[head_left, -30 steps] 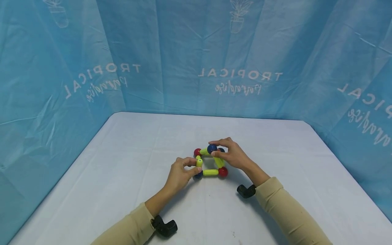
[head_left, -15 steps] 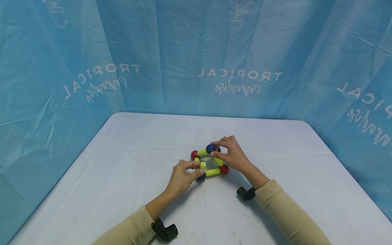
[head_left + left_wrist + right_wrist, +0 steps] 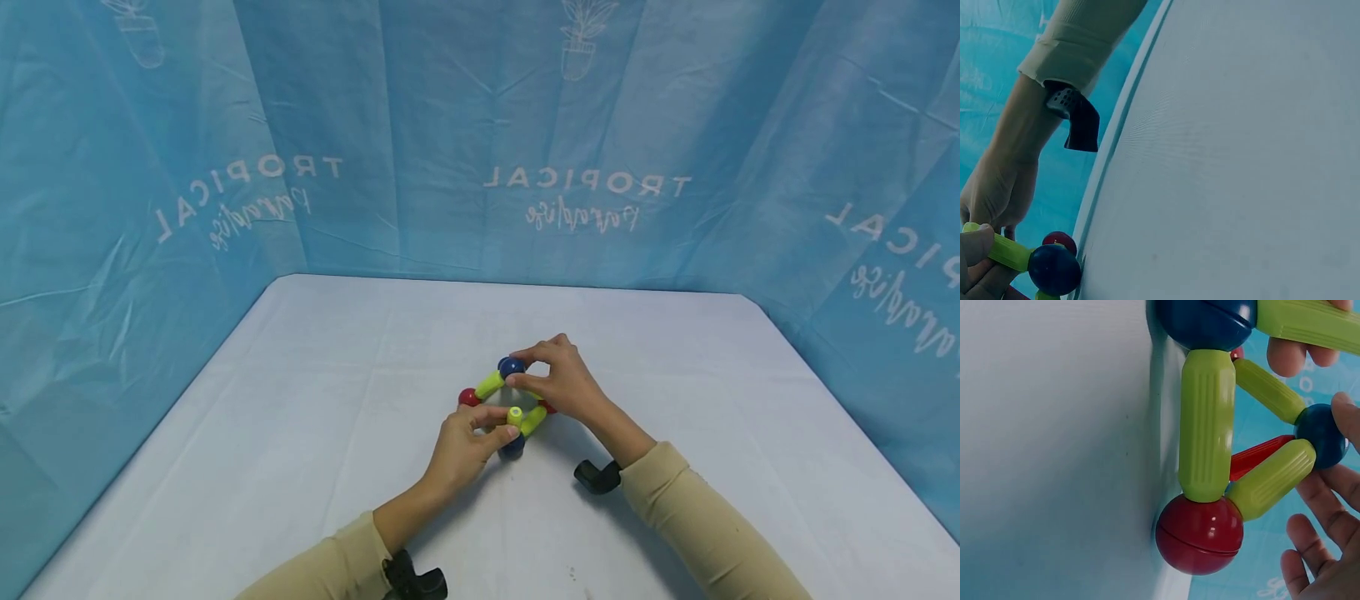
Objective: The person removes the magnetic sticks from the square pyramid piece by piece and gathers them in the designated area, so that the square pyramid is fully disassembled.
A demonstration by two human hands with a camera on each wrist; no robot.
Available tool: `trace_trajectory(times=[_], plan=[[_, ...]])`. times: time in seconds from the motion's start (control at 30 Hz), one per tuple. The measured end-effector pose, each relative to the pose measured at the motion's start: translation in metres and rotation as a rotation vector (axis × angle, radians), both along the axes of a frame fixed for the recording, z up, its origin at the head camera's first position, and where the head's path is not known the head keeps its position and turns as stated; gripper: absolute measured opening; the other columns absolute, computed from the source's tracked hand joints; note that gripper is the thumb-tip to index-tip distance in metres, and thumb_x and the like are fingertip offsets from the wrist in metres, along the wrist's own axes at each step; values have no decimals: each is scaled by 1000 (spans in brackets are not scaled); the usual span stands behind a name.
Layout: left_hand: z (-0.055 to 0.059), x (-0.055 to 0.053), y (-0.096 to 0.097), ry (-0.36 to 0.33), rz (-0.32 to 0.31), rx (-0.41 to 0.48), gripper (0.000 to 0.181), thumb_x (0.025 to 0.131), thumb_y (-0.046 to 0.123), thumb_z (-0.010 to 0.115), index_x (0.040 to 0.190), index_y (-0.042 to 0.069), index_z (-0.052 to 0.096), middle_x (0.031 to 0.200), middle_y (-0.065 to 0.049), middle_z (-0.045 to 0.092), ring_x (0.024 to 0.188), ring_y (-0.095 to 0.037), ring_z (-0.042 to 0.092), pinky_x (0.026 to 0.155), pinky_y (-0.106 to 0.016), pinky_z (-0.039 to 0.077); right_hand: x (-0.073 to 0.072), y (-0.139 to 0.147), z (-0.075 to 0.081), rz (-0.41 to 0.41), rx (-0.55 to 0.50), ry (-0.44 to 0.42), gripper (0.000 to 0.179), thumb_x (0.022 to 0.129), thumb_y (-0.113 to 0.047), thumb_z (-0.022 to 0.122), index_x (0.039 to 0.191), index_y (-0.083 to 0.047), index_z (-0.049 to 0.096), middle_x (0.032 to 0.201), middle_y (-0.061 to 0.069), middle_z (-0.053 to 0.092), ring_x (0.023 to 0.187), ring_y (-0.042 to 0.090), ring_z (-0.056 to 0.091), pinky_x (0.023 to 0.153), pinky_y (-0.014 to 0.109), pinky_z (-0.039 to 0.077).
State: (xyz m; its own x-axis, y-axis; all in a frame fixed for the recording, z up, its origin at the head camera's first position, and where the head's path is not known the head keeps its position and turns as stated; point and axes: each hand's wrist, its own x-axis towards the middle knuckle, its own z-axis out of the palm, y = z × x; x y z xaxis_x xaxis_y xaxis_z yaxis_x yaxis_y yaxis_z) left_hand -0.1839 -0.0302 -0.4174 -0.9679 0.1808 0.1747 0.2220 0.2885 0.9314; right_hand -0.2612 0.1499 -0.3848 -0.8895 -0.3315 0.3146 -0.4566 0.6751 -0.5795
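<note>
Two pinch grips: lime rod (image 3: pixel 514 416) in the left hand (image 3: pixel 463 446), far blue ball (image 3: pixel 512 368) in the right hand (image 3: pixel 562 381).

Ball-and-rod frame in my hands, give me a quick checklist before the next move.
1. Left hand grips upright green rod: ok.
2. That rod's lower end touches near blue ball: ok.
3. Right hand pinches far blue ball: ok.
4. Joining green rod meets near blue ball and red ball: ok.
5. Upright green rod's top carries a ball: not ok, bare.
6. Red rod attached at both ends: cannot tell, partly hidden.
</note>
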Motion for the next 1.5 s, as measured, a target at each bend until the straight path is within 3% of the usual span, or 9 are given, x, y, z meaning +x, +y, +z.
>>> trace_trajectory(times=[0.2,0.3,0.47,0.57,0.77,0.97,1.3,1.5], plan=[[0,1,-5,8,11,-31,27,83,24,72,108,15,72,101,-4,71,99,-18,54,75,-26,40,1,-2,1,-4,6,-8,40,78,-40,75,112,-19,70,97,-5,68,98,17,44,77,33,37],[0,-2,-11,29,51,-22,24,82,21,72,106,17,73,99,0,72,95,-17,54,76,-26,38,2,-2,1,-9,17,-7,41,78,-41,75,111,-18,70,97,-5,68,99,21,46,77,33,37],[2,-15,-22,41,153,-13,20,83,16,72,103,15,73,94,1,68,91,-15,52,77,-27,36,2,-3,2,-25,37,-6,40,78,-42,74,111,-18,71,96,-4,69,98,21,47,77,33,35],[4,-26,-29,50,181,-89,25,83,19,72,107,16,71,97,1,69,93,-17,51,78,-31,32,2,-4,3,-31,41,-14,40,78,-42,73,110,-18,71,96,-5,69,97,18,45,76,32,33],[6,-47,-31,100,122,-299,33,82,26,73,113,16,70,99,-2,69,94,-23,50,80,-37,27,2,-4,2,-27,38,-20,40,79,-42,73,111,-18,71,97,-4,69,97,19,45,75,32,34],[6,-60,-26,120,64,-360,28,82,28,72,108,18,72,89,1,68,89,-21,47,83,-40,25,2,-4,1,-16,35,-6,40,79,-41,73,111,-18,70,99,-3,69,97,20,46,76,33,34],[7,-65,-22,165,68,-439,23,82,29,72,103,19,74,95,0,72,90,-22,49,84,-40,25,1,-4,1,6,40,7,40,79,-39,74,112,-16,70,100,-2,67,97,22,48,76,32,37],[6,-64,-22,189,74,-441,23,83,30,71,104,18,74,95,1,74,90,-21,49,84,-40,26,1,-3,0,32,30,36,39,81,-38,73,111,-14,70,98,-2,67,96,25,49,73,30,36]])
